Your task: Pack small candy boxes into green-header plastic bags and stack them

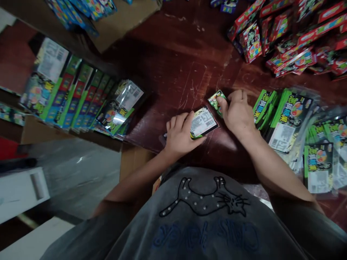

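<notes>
My left hand (177, 133) grips a flat packet (203, 121) by its left end, thumb along the near edge and fingers over the top. The packet is black and green with a white printed label facing up. Just beyond its right end, my right hand (238, 112) has its thumb on a small green printed box (216, 100); the curled fingers are partly hidden from above. Box and packet lie close together over the dark red tabletop (173, 68).
Upright packets (73, 94) stand in a row at the left. Green and black header-card bags (291, 115) pile up at the right. Small red boxes (287, 39) heap at the back right. An open carton (124, 21) with blue boxes (94, 9) sits back left.
</notes>
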